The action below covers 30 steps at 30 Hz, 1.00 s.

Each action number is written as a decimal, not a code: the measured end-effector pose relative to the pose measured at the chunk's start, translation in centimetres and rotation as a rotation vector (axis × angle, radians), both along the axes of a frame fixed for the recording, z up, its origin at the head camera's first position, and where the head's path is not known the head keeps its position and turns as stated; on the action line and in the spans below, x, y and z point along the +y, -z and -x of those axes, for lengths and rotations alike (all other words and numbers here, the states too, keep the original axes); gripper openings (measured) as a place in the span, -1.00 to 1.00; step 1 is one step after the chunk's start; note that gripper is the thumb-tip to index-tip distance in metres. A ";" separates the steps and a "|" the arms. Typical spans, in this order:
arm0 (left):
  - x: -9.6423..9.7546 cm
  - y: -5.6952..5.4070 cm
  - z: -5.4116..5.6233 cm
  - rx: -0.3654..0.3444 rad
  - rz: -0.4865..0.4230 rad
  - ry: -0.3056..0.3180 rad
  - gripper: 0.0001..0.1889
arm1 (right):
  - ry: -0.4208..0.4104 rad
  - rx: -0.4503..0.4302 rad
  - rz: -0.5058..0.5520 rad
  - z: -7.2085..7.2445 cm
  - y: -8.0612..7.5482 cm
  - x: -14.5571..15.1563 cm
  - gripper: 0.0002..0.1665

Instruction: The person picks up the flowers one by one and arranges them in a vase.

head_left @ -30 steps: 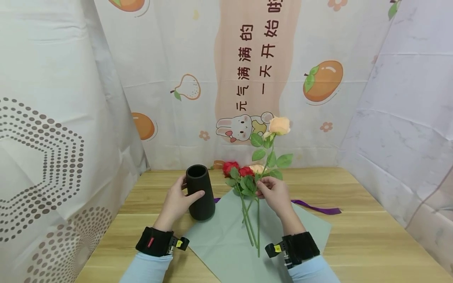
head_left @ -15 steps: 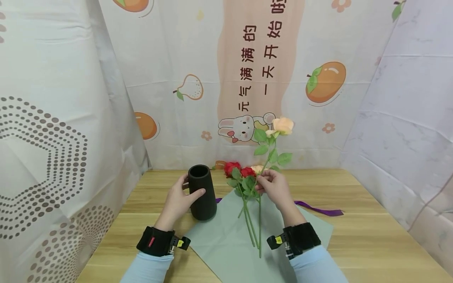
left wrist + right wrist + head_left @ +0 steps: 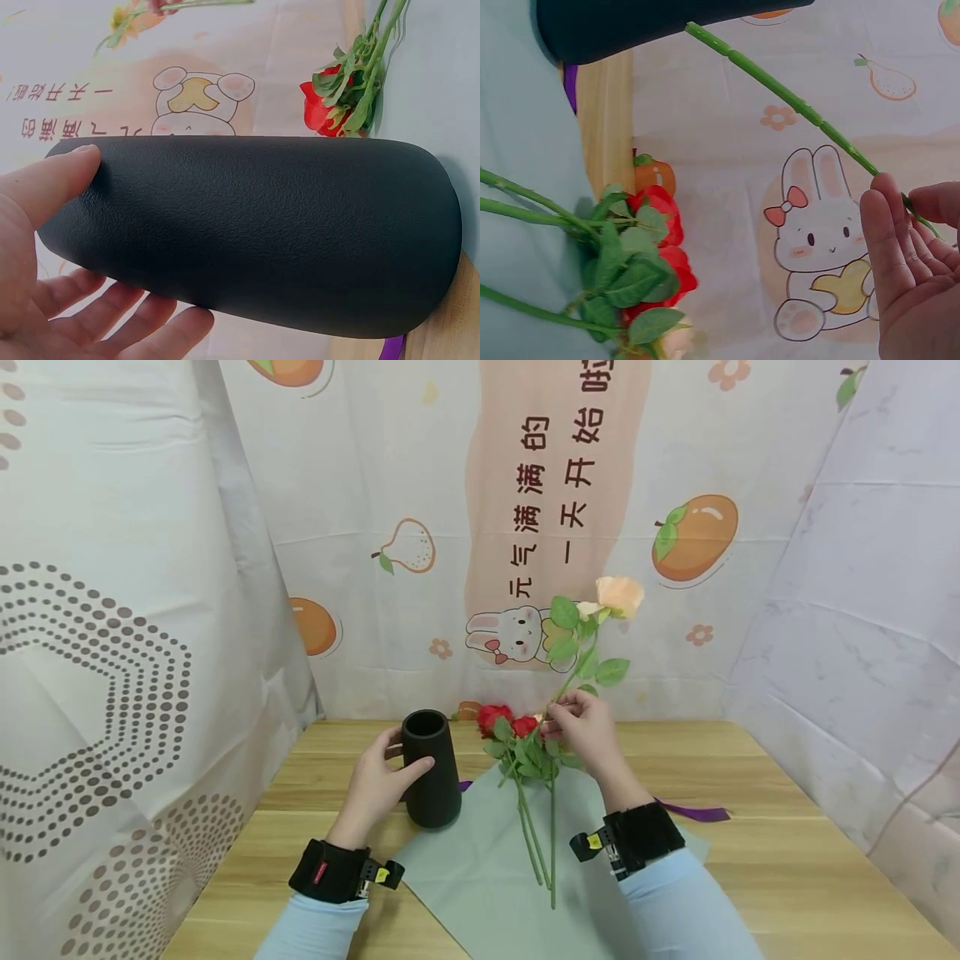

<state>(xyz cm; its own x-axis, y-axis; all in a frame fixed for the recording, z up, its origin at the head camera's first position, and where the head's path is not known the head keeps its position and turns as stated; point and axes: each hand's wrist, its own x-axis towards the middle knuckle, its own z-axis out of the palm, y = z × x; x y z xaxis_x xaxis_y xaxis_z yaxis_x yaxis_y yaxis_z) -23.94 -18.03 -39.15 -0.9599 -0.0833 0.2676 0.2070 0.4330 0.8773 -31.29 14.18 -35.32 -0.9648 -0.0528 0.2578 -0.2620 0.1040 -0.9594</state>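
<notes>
Peach rose [image 3: 587,660] in the right hand [image 3: 588,733], bloom [image 3: 622,597] above it

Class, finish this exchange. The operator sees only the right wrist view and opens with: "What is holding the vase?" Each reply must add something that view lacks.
Observer: The left hand grips the vase.
Operator: What tops the stem in the right hand?
Observer: A peach rose.
Operator: Which way does the vase open?
Observer: Upward; the head view looks down into it.
</notes>
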 end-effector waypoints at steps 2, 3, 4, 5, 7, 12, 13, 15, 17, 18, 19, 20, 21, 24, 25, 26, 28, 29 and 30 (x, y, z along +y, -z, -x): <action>0.0 0.0 0.0 0.003 0.004 -0.002 -0.29 | -0.004 0.010 0.000 0.2 -0.7 0.0 -0.75; 0.0 0.0 0.1 0.004 0.005 -0.003 -0.29 | -0.006 0.017 -0.002 0.2 -1.0 -0.1 -0.75; -0.1 0.0 0.1 0.005 0.006 -0.003 -0.29 | -0.007 0.024 -0.002 0.3 -1.4 -0.1 -0.74; -0.1 0.0 0.1 0.006 0.006 -0.004 -0.29 | -0.008 0.031 0.000 0.3 -1.7 -0.2 -0.74; -0.1 0.0 0.1 0.006 0.003 -0.004 -0.29 | -0.007 0.045 0.003 0.4 -2.4 -0.3 -0.75; -0.2 -0.1 0.1 0.005 -0.010 -0.006 -0.31 | -0.005 0.075 0.003 0.7 -3.6 -0.8 -0.77; -0.2 -0.1 0.1 0.006 -0.013 -0.007 -0.32 | -0.006 0.080 0.004 0.8 -3.8 -0.9 -0.77; -0.3 -0.1 0.1 0.007 -0.016 -0.008 -0.32 | -0.010 0.085 0.002 1.0 -3.9 -1.2 -0.77; -0.3 -0.1 0.1 0.009 -0.014 -0.008 -0.32 | -0.014 0.085 0.005 1.2 -4.1 -1.4 -0.77; -0.3 0.0 0.1 0.010 -0.013 -0.009 -0.32 | -0.017 0.084 0.007 1.2 -4.2 -1.5 -0.77; -0.3 0.0 0.1 0.011 -0.011 -0.008 -0.32 | -0.018 0.085 0.009 1.3 -4.3 -1.6 -0.76; -0.3 0.0 0.1 0.012 -0.011 -0.007 -0.31 | -0.019 0.087 0.007 1.4 -4.5 -1.7 -0.75; -0.3 0.0 0.1 0.013 -0.009 -0.006 -0.31 | -0.022 0.089 0.011 1.5 -4.6 -1.8 -0.74; -0.2 -0.2 0.0 0.017 -0.011 -0.004 -0.31 | -0.025 0.107 0.024 1.6 -5.4 -2.1 -0.73; -0.2 -0.2 0.0 0.017 -0.010 -0.002 -0.31 | -0.024 0.115 0.026 1.6 -5.7 -2.2 -0.72; -0.2 -0.2 -0.1 0.016 -0.010 -0.003 -0.32 | -0.026 0.122 0.028 1.7 -5.9 -2.4 -0.73; -0.2 -0.3 -0.1 0.014 -0.009 -0.002 -0.32 | -0.030 0.132 0.038 1.7 -6.5 -2.6 -0.74; -0.2 -0.3 0.0 0.013 -0.007 -0.003 -0.32 | -0.033 0.137 0.042 1.7 -6.7 -2.8 -0.74; -0.2 -0.3 0.0 0.011 -0.006 -0.003 -0.32 | -0.035 0.141 0.045 1.7 -6.9 -2.9 -0.73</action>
<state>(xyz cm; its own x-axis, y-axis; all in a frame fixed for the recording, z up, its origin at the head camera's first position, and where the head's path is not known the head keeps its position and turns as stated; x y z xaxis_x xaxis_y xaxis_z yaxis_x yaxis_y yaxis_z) -23.89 -18.25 -38.88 -0.9567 -0.0882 0.2773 0.2149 0.4284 0.8776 -33.04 11.24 -28.46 -0.9166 -0.0712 0.3935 -0.3973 0.0501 -0.9163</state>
